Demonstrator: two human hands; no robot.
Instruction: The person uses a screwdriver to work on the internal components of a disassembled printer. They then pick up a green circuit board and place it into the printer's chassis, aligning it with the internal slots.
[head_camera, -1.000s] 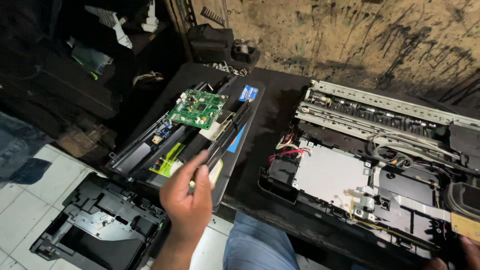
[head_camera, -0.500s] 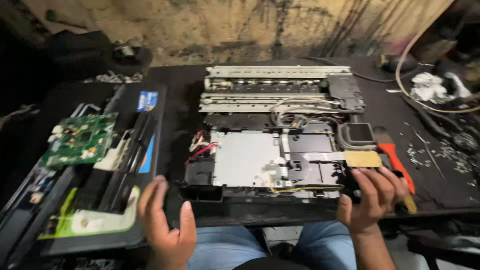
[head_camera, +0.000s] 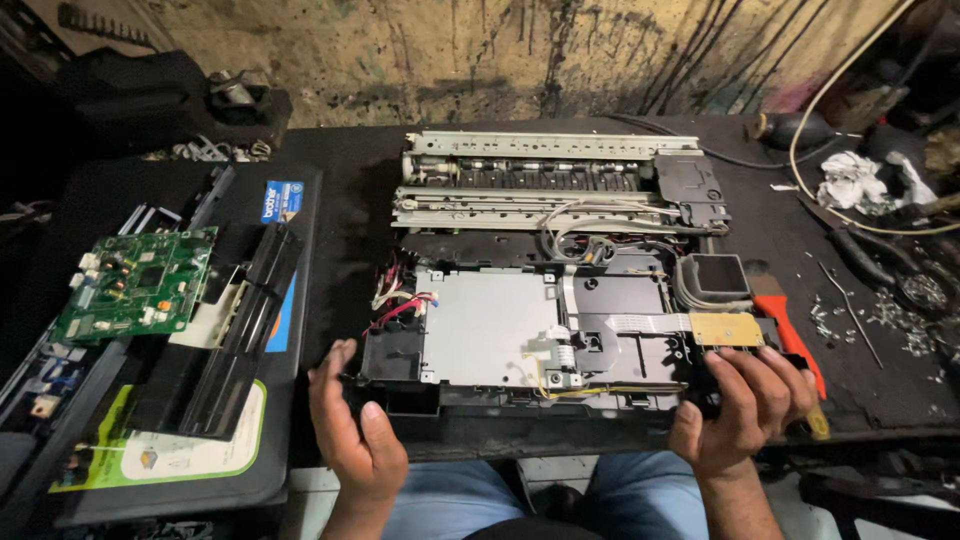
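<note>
The opened printer chassis lies mid-table — a circuit board rests on the cover panel to its left. Right of it lie a cutter and loose screws; the crumpled cloth sits behind them.

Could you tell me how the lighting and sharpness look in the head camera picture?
Head view: light falls brightest on the grey metal plate of the opened printer; the left hand and right hand are well lit and fairly sharp; the far left and right corners sink into dark shadow; the green circuit board stays legible; straight edges bow slightly outward.
</note>
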